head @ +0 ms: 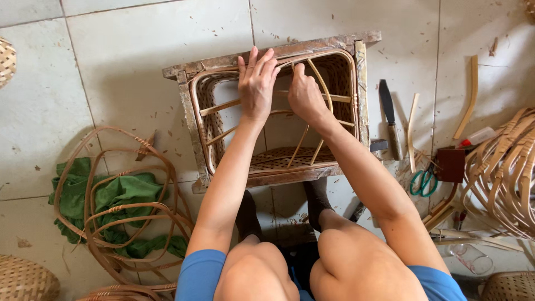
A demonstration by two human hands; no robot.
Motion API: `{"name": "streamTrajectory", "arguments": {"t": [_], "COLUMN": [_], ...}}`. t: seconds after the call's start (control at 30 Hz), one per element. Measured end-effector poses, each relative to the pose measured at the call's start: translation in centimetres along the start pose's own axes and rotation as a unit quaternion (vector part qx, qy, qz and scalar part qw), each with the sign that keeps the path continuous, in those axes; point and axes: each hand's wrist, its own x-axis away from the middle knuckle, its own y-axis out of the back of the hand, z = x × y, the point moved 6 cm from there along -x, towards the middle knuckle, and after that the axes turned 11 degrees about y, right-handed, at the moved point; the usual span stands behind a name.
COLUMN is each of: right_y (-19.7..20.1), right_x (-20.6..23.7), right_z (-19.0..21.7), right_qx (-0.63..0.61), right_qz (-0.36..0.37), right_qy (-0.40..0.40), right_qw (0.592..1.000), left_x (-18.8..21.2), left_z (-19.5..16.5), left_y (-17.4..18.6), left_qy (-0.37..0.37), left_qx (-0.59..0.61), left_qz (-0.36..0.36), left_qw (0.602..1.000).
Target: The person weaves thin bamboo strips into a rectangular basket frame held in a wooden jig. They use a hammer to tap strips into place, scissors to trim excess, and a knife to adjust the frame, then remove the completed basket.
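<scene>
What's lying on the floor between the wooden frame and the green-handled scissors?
In the head view, a dark-bladed knife and a thin cane strip lie on the tiles between the wooden frame and the scissors, amid small shavings.

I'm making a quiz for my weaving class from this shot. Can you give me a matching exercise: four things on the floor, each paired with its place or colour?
Things:
1. cloth
2. scissors
3. knife
4. basket frame

Descriptions:
A. green handles, on the floor to the right of the frame
B. under both hands, left hand and right hand
C. green, lying under loops of cane
D. dark blade, just right of the frame

Pairs: 1-C, 2-A, 3-D, 4-B
</scene>
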Motion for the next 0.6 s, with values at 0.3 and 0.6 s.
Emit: {"name": "streamTrajectory", "arguments": {"t": [0.3,0.6], "right_y": [-0.7,1.3], "right_x": [-0.4,-0.2], "right_z": [0.2,2.6], "right_qx": [0.058,0.104], "right_qz": [0.027,0.081], "right_qy": [0.039,0.011], "right_qw": [0.997,0.991], "left_x": [-1.0,-1.5], "left_z": [-0.5,1.0], "left_y": [1.4,0.1], "left_qy": [0.04,0.022], "left_qx": [0.039,0.063], "left_qz": [0.018,0.036], "left_qw": [0.998,0.997]}}
